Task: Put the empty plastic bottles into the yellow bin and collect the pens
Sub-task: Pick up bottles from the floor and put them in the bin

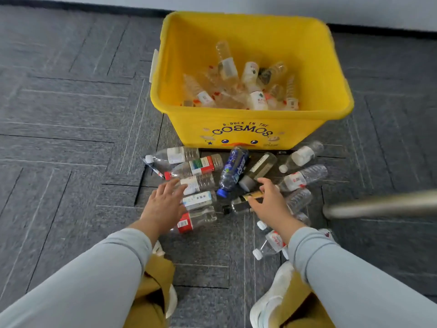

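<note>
A yellow bin [250, 129] stands on the carpet against the far wall, with several clear bottles lying in its bottom. In front of it, several empty plastic bottles lie scattered on the floor, among them a blue-labelled bottle [233, 170] and a red-labelled bottle [196, 220]. My left hand [163, 204] hovers open over a white-labelled bottle [197, 183]. My right hand [269, 201] reaches with spread fingers over a dark bottle with a gold label [241, 203]. A pen [153, 168] lies at the left edge of the pile, and a black pen [139, 190] lies below it.
A blurred metal bar [383, 204] juts in from the right edge. My knees in mustard trousers and white shoes [272, 297] are at the bottom. Grey carpet tiles surround the pile; a white wall with a dark skirting runs behind the bin.
</note>
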Demonstrator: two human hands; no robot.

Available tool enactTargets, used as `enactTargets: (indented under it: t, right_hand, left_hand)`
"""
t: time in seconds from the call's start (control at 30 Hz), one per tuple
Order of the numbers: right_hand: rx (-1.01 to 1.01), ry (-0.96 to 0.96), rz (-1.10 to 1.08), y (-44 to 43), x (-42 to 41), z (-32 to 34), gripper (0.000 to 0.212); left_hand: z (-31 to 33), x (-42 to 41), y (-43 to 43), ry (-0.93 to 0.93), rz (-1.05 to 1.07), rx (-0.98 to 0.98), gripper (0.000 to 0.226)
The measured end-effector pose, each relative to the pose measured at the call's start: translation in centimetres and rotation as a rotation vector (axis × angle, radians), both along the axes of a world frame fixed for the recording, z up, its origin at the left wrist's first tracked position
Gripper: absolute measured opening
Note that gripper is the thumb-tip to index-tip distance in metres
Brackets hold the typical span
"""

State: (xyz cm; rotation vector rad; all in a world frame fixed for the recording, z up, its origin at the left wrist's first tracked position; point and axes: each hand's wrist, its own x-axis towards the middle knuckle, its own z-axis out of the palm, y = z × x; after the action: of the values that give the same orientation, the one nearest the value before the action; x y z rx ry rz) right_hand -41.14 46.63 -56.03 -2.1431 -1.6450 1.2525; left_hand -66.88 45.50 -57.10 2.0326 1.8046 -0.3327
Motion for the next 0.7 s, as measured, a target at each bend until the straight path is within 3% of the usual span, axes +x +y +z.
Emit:
enactTargets:
  t: [0.2,0.37,0.7]
  right_hand:
    - [-0.033,-0.125,0.115,1.7,-1.0,-5.8,0.057]
    - [-0.032,-0.131,0.206,2.4,-3.1,-10.5,0.055]
    - [0.007,-0.154,0.268,2.1,-3.8,-14.5,0.055]
  left_hand:
    - [-5.7,0.5,0.8,-0.028,-0.067,-0.093,0.059]
    - [-11.2,1.3,0.1,0.015,-0.223,-0.137,0.073]
    - [-16.6,0.5,-0.3,0.106,-0.305,-0.185,0.094]
